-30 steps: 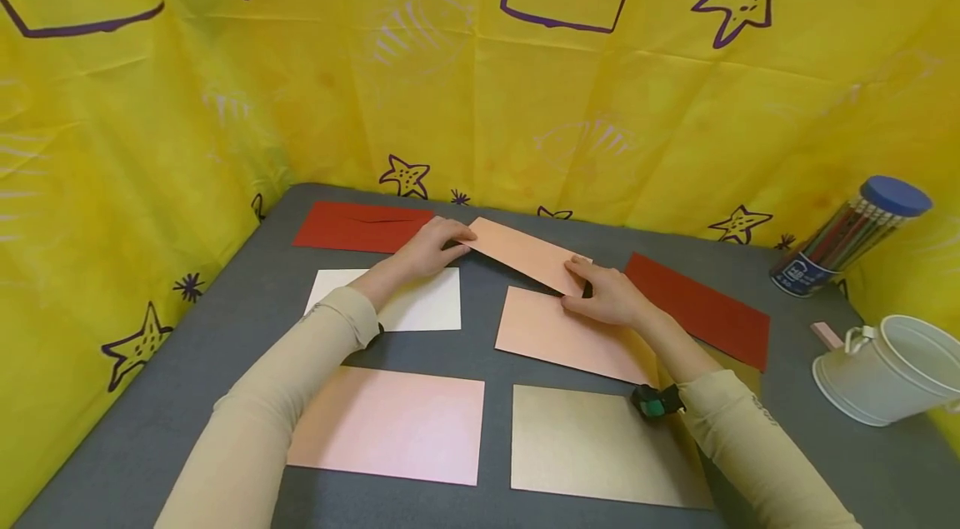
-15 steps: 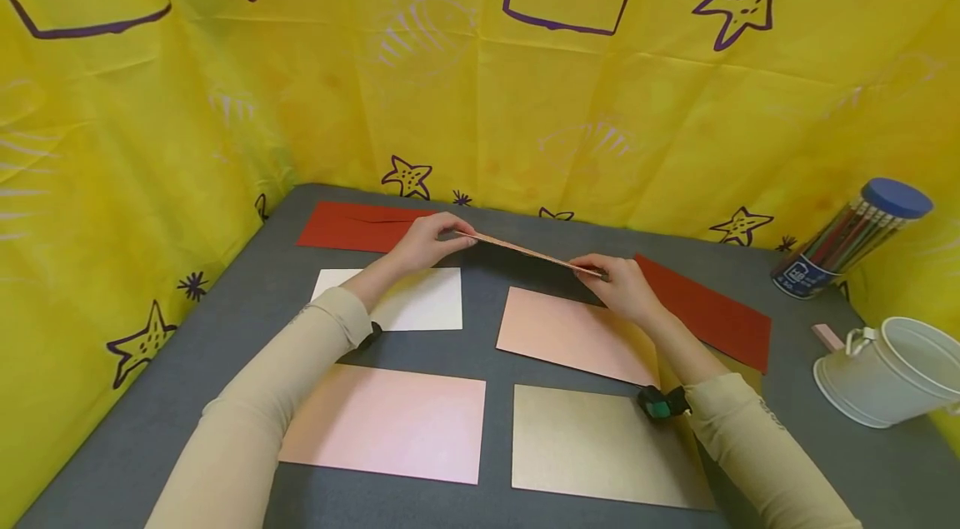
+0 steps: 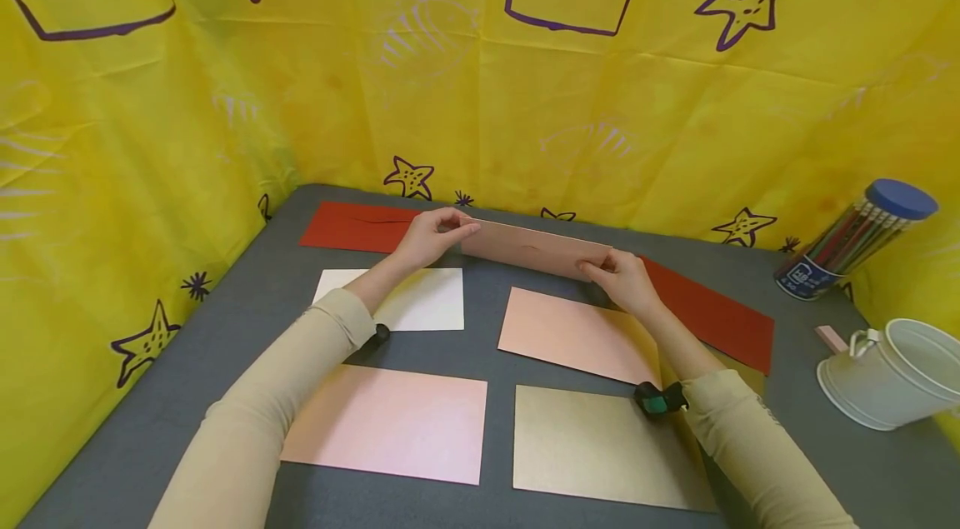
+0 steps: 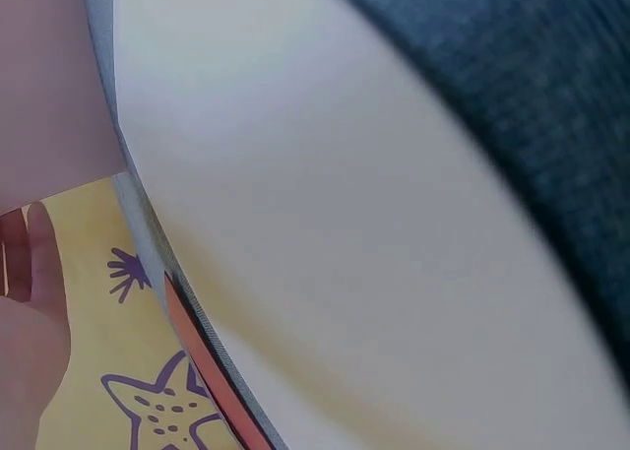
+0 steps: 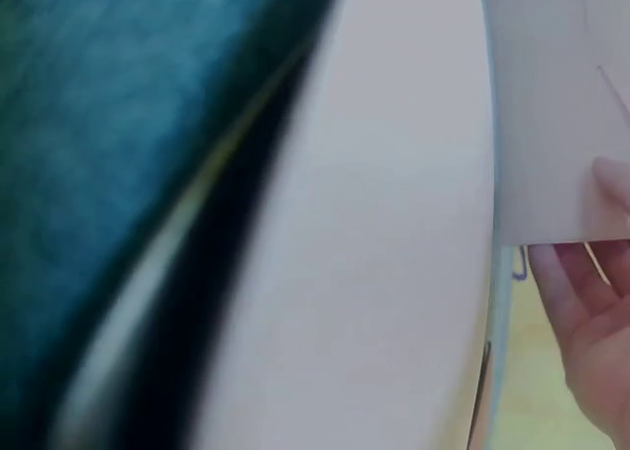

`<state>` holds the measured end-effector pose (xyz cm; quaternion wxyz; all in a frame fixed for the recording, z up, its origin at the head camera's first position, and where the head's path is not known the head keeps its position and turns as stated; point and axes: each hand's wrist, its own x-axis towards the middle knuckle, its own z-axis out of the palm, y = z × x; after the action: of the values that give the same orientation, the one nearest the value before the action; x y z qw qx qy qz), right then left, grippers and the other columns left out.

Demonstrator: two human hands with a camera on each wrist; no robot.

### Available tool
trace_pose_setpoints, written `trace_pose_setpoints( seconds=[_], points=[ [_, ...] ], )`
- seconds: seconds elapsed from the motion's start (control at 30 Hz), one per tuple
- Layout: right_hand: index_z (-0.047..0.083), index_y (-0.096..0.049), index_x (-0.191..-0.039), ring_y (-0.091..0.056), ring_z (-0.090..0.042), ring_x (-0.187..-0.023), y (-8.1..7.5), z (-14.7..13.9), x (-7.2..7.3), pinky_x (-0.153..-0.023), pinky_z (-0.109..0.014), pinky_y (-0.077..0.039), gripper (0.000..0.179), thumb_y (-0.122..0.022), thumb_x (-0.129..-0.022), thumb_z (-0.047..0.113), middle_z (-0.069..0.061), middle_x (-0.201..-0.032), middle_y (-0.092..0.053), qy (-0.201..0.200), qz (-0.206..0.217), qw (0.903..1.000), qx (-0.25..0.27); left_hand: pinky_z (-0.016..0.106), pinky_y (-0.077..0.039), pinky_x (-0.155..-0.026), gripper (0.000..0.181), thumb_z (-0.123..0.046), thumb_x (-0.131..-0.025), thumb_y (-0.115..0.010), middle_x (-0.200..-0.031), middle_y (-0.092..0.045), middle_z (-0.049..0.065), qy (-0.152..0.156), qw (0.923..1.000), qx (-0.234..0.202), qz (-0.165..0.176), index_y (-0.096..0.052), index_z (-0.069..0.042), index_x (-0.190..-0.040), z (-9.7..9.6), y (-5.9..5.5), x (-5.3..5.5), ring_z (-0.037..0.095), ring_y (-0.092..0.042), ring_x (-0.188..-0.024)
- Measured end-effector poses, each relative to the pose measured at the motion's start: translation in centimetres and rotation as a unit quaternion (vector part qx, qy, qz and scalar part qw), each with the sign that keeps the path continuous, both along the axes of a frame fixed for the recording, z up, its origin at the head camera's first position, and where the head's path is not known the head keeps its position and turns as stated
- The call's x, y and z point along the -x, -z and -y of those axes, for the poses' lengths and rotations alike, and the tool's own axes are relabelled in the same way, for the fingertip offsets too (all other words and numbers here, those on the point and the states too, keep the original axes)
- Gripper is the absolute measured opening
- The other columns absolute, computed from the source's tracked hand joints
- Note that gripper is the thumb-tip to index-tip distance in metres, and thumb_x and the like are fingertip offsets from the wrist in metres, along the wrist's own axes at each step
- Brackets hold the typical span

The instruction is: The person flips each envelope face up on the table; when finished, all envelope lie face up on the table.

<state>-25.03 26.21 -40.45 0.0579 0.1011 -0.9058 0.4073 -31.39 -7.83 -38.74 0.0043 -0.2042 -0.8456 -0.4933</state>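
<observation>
A pink envelope [image 3: 536,247] is held up above the back of the table, its flap side facing the head camera. My left hand [image 3: 431,237] pinches its left end, the thumb on the near face. At the other end, my right hand [image 3: 622,275] grips the lower right corner between thumb and fingers. The left wrist view shows part of the left hand [image 4: 34,342] beside the envelope [image 4: 54,86]. Fingers of the right hand [image 5: 605,361] appear behind the envelope's edge [image 5: 541,115] in the right wrist view.
Around the hands lie a red envelope [image 3: 348,227], a white one [image 3: 427,301], two pink ones [image 3: 397,425] [image 3: 573,335], a dark red one [image 3: 712,308] and a gold one [image 3: 600,446]. To the right stand a pencil tub [image 3: 851,242], an eraser [image 3: 831,338] and a white bucket [image 3: 885,379].
The pink envelope has turned over in both hands: plain face up a second ago, nearly edge-on half a second ago, flap side toward the camera now. The other envelopes lie as before.
</observation>
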Motion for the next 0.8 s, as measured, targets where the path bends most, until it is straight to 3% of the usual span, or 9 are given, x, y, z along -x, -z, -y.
trace_pose_setpoints(
  seconds=[0.1, 0.27, 0.37, 0.5, 0.7, 0.8],
  points=[
    [0.001, -0.069, -0.095, -0.054, -0.021, -0.071, 0.1, -0.1, 0.1, -0.059, -0.026, -0.044, 0.022, -0.068, -0.093, 0.023, -0.010, -0.082, -0.066, 0.003, 0.020, 0.9997, -0.014, 0.032, -0.047, -0.076, 0.024, -0.033, -0.093, -0.067, -0.095, -0.066, 0.004, 0.012, 0.9993, 0.029, 0.022, -0.069, -0.010, -0.100, 0.0, 0.3, 0.0, 0.020, -0.057, -0.092],
    [0.000, -0.069, -0.103, -0.056, -0.022, -0.075, 0.2, -0.1, 0.3, -0.064, -0.029, -0.045, 0.023, -0.070, -0.092, 0.020, -0.011, -0.090, -0.070, -0.002, 0.044, 0.9978, -0.050, 0.033, -0.049, -0.082, 0.021, -0.021, -0.096, -0.063, -0.103, -0.068, 0.008, 0.053, 0.9917, 0.106, 0.049, -0.069, -0.006, -0.111, 0.2, 0.8, -0.1, 0.022, -0.059, -0.094],
    [0.000, -0.070, -0.104, -0.057, -0.024, -0.077, 0.1, 0.0, 0.6, -0.065, -0.029, -0.046, 0.025, -0.070, -0.092, 0.021, -0.013, -0.093, -0.070, 0.001, 0.057, 0.9975, -0.041, 0.035, -0.050, -0.086, 0.022, -0.018, -0.096, -0.062, -0.106, -0.069, 0.009, 0.053, 0.9887, 0.128, 0.057, -0.068, -0.005, -0.113, 0.2, 0.9, -0.1, 0.023, -0.060, -0.097],
    [0.002, -0.069, -0.110, -0.056, -0.024, -0.083, 0.0, 0.1, 1.2, -0.069, -0.027, -0.047, 0.032, -0.069, -0.092, 0.029, -0.012, -0.097, -0.070, 0.018, 0.089, 0.9958, -0.008, 0.034, -0.051, -0.083, 0.021, -0.019, -0.096, -0.063, -0.102, -0.067, 0.011, 0.023, 0.9897, 0.124, 0.068, -0.067, -0.003, -0.110, 0.1, 0.9, 0.0, 0.025, -0.059, -0.094],
    [0.003, -0.065, -0.109, -0.059, -0.024, -0.081, -0.1, 0.6, 2.2, -0.070, -0.028, -0.046, 0.040, -0.072, -0.089, 0.038, -0.011, -0.093, -0.064, 0.073, 0.132, 0.9884, 0.023, 0.028, -0.055, -0.075, 0.040, -0.019, -0.094, -0.067, -0.103, -0.065, 0.014, -0.046, 0.9883, 0.072, 0.126, -0.057, -0.002, -0.128, -0.3, 0.7, 0.1, 0.022, -0.064, -0.083],
    [0.002, -0.062, -0.115, -0.065, -0.023, -0.082, -0.1, 1.2, 2.6, -0.075, -0.028, -0.048, 0.046, -0.073, -0.088, 0.038, -0.012, -0.099, -0.065, 0.091, 0.139, 0.9859, 0.017, 0.024, -0.055, -0.069, 0.046, -0.016, -0.091, -0.069, -0.101, -0.065, 0.015, -0.081, 0.9855, 0.057, 0.138, -0.054, -0.001, -0.132, -0.4, 0.8, 0.0, 0.019, -0.065, -0.074]
  ],
)
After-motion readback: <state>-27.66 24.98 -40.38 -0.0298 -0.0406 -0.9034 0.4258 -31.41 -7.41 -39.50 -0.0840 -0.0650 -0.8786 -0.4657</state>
